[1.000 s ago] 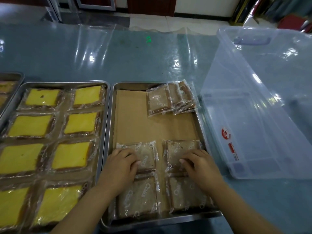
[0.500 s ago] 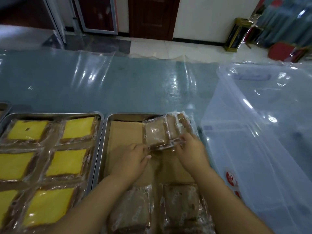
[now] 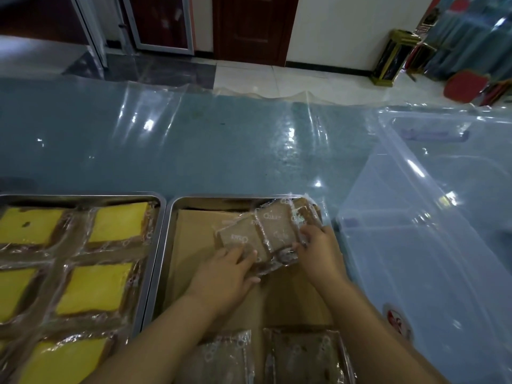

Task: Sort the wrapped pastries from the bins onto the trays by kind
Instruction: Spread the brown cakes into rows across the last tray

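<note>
Watching the head cam feed from my desk, going left to right. On the far left there's the left tray, packed with yellow pastries in clear wrap, lying flat in two columns. Right against it sits the right tray, lined with brown paper, most of which is bare in the middle.

The left hand is over that tray. Its fingers lie curled over the near edge of the leftmost brown packet, with the thumb poking out underneath to the right, so it looks like a pinch on that one packet. That packet is part of a loose heap of brown pastries overlapping each other in the tray's far right corner. The right hand has its fingers curled onto the heap's near right edge and is gripping the wrap there.

At the tray's near end, two more brown packets lie flat side by side between the forearms, a bit dim.

Just to the right of the tray is the clear bin, tipped up on its side. All of it is on a table covered in shiny plastic film.
</note>
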Demonstrator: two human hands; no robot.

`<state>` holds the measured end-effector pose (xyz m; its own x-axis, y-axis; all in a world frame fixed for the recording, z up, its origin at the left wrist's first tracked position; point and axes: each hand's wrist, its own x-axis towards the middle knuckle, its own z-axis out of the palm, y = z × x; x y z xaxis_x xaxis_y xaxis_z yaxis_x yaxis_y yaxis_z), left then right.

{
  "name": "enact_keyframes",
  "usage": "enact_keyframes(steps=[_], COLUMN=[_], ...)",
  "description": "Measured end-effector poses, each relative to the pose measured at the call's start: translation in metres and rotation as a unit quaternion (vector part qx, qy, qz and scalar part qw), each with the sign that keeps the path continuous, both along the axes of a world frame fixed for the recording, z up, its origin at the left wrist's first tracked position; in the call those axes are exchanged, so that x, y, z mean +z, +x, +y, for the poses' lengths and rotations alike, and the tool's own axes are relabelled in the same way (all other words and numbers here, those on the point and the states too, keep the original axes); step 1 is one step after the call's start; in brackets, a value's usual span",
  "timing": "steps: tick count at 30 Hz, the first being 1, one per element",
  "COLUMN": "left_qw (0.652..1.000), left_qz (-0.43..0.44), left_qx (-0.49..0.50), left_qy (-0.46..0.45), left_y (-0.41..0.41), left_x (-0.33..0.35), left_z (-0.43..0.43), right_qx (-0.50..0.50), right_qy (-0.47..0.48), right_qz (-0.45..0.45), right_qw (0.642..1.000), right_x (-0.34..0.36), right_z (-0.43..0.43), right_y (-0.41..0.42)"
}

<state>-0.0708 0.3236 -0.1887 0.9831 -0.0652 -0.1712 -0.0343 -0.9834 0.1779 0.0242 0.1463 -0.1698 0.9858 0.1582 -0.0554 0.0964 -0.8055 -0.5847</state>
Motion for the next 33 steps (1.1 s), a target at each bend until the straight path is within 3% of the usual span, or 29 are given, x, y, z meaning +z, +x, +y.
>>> enact_keyframes(steps=[3,7,11,18,21,24,28,33], left_qw=[0.999,0.999,1.000,0.997,0.994,0.990,0.990,0.995], left_qz=[-0.029,-0.048,-0.013,-0.051,-0.091,-0.124,-0.126,-0.065], left_qx=[-0.001,-0.003,-0.002,-0.025,-0.024,-0.010,0.003,0.005], left_qy=[0.035,0.002,-0.019,-0.059,-0.062,-0.065,-0.067,-0.073], left_y=[-0.011,-0.025,-0.041,-0.067,-0.068,-0.063,-0.048,-0.025], left_x=[0.013,0.014,0.006,0.011,0.016,0.018,0.013,-0.002], left_z=[-0.001,0.015,0.028,0.035,0.040,0.043,0.047,0.039], right_qx=[-0.010,-0.007,-0.006,0.031,0.065,0.114,0.184,0.190], right_qy=[0.061,0.110,0.105,0.123,0.107,0.073,0.041,-0.006], right_qz=[-0.005,0.007,-0.012,0.021,0.106,0.135,0.114,0.048], right_qw=[0.998,0.994,0.994,0.992,0.986,0.981,0.976,0.981], right_x=[0.001,0.008,0.016,0.029,0.028,0.027,0.026,0.016], right_z=[0.000,0.001,0.001,0.019,0.039,0.057,0.070,0.061], right_y=[-0.003,-0.007,-0.007,0.003,0.012,0.017,0.015,0.006])
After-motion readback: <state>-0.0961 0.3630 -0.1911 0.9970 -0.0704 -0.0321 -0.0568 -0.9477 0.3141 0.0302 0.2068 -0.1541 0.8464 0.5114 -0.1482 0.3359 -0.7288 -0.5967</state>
